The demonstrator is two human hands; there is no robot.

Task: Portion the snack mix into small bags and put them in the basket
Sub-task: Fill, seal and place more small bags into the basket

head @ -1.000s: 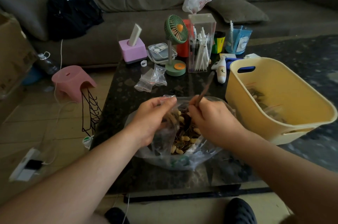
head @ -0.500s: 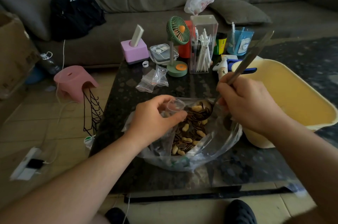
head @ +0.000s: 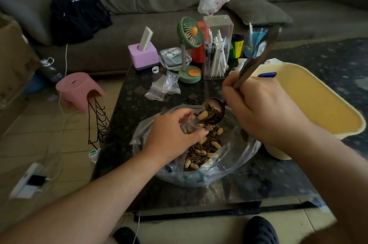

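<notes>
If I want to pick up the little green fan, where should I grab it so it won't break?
Probably best to hold the green fan by its thin upright pole, between the round head and the flat base. Come from the left side, where the table is bare; the clear pen box stands close on its right. The grille head looks fragile, and the pole is slim enough to wrap fingers round.
</notes>
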